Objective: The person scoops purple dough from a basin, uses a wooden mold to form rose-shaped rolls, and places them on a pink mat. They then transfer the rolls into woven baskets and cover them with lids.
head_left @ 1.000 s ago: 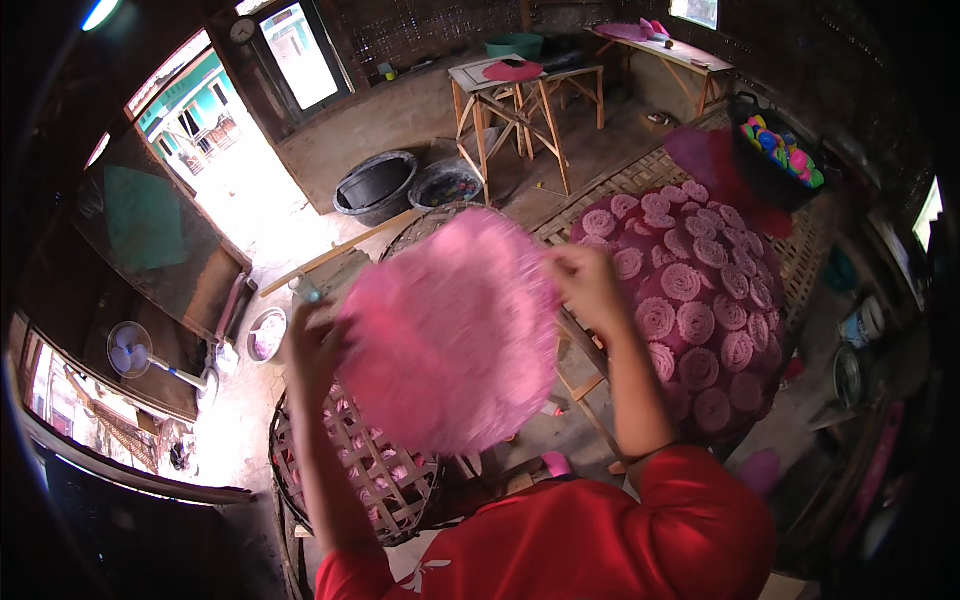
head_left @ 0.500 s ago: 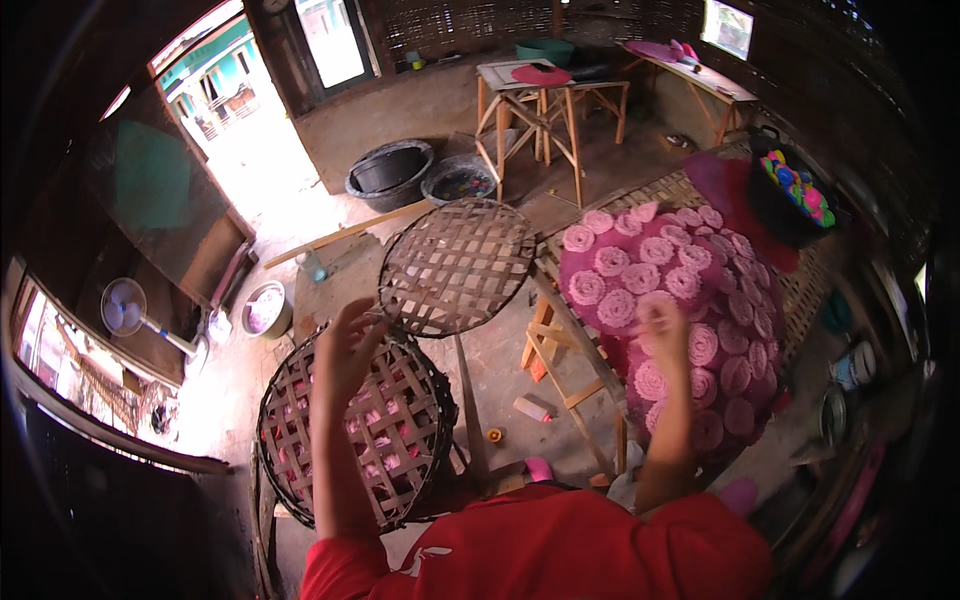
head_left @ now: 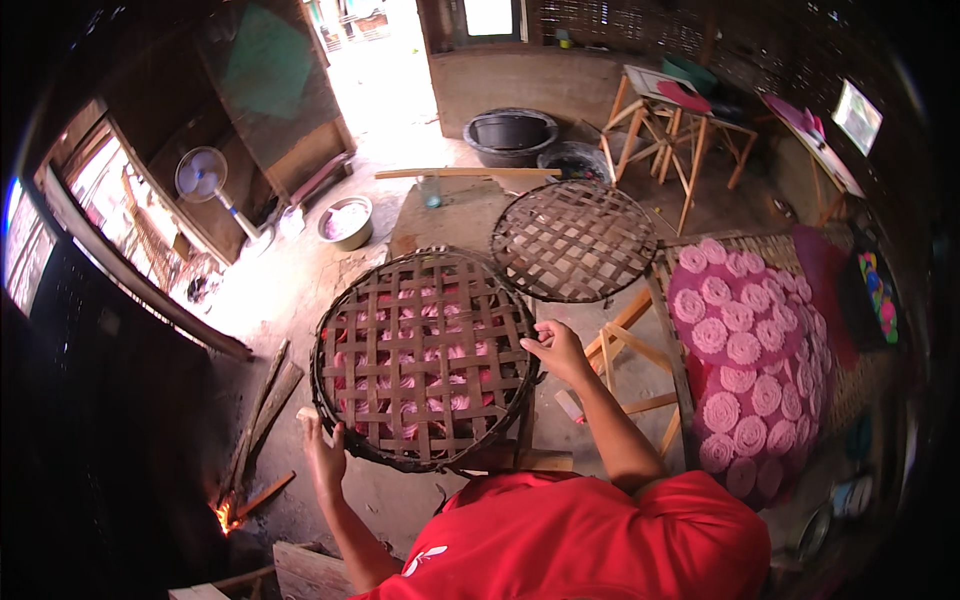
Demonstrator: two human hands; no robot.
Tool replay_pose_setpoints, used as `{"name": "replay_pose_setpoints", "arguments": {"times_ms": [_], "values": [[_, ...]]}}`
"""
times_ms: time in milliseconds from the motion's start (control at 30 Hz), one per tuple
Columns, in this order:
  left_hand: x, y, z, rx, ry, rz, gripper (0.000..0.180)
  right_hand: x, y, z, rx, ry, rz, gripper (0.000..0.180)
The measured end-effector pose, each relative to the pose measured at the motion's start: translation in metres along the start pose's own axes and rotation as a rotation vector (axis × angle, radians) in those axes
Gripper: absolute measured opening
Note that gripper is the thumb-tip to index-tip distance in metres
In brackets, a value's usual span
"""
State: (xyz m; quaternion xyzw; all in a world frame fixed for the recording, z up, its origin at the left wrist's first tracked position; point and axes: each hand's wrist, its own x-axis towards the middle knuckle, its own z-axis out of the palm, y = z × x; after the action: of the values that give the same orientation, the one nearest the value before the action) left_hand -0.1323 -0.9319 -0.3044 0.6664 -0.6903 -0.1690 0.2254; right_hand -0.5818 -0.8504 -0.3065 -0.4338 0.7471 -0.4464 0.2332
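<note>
A round, open-weave bamboo tray (head_left: 430, 262) lies before me, with pink, rosette-shaped pieces (head_left: 455, 355) showing through its gaps. At its lower left rim is my left hand (head_left: 326, 462), fingers stretched along the outside and thumb apart, close to the edge. My right hand (head_left: 560, 352) is at the opposite rim, thumb and forefinger closed on the edge. Beyond the right side, a second round woven tray (head_left: 575, 240) lies with no rosettes on it. Several pale pink rosettes (head_left: 735, 380) are spread on pink cloth to the right.
A small fire (head_left: 226, 515) burns at the ends of wooden sticks (head_left: 262, 415) on the lower left. A standing fan (head_left: 202, 175) and a bucket (head_left: 346, 222) stand farther left. Dark tubs (head_left: 510, 137) and a wooden table (head_left: 665, 90) are at the back. A wooden trestle (head_left: 630, 335) stands right of the trays.
My view has swung left. My left hand has come down from above the woven tray to its lower left rim; my right hand has left the rosettes for the tray's right rim.
</note>
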Motion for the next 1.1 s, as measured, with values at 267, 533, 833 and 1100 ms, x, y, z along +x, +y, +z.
{"name": "replay_pose_setpoints", "arguments": {"times_ms": [267,533,833,1100], "values": [[-0.009,0.042,-0.006,-0.208,0.133,0.028,0.051,0.004,-0.014,0.003,-0.152,0.033,-0.159,0.053],[0.044,0.111,-0.047,-0.448,0.19,0.453,0.062,0.027,-0.049,-0.066,1.208,-0.263,0.013,0.035],[0.148,0.077,0.031,0.072,0.004,0.276,0.074,0.103,0.021,-0.138,1.231,0.624,-0.031,0.043],[0.078,0.111,0.0,-0.204,0.201,0.57,0.062,0.128,0.102,-0.15,0.359,0.983,0.114,0.062]]}}
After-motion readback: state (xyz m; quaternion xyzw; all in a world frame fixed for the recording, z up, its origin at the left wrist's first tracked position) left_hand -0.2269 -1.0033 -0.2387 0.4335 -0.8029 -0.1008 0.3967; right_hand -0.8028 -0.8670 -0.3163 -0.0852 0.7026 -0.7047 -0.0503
